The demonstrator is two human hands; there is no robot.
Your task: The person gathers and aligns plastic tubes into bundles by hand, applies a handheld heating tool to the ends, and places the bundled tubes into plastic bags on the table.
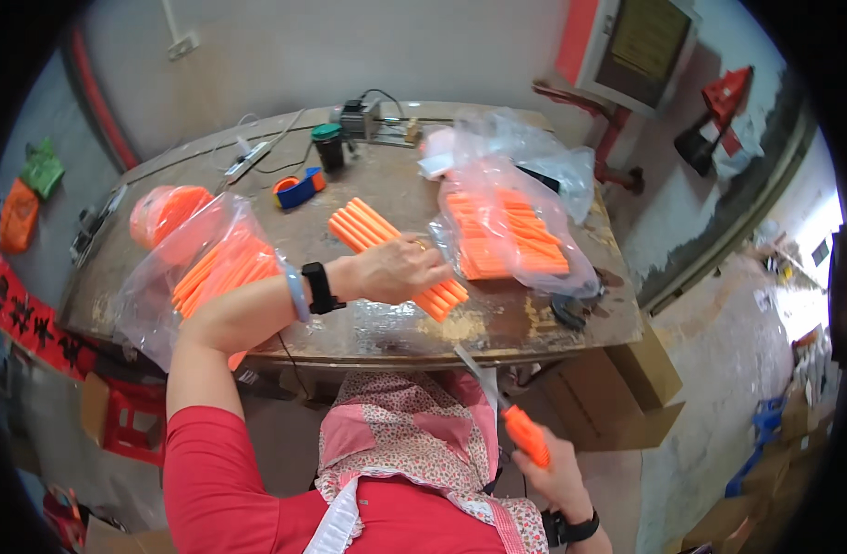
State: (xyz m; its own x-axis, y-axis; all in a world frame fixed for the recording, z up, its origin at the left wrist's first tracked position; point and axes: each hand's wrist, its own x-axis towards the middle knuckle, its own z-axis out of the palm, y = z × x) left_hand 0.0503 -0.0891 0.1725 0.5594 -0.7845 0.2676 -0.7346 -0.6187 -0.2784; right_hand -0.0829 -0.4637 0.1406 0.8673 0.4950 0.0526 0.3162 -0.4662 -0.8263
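The bundle (363, 226) of orange tubes lies slantwise on the desk (387, 325), near its front edge; the left hand (398, 270) lies across the middle of the bundle, fingers curled down around it in a grip; the right hand (555, 475), nearer the wearer and to the right of the bundle, is closed round the orange handle of a tool (527, 436), whose slim metal shaft points up toward the bundle, its tip near the desk edge and apart from the tubes; left of the bundle sits a clear bag (146, 309) with more orange tubes, and right of it a second bag (497, 185), also with orange tubes; beyond the bundle stand a blue-and-orange dispenser (299, 192), a black cup (329, 152) with a green lid and a small machine (361, 120).
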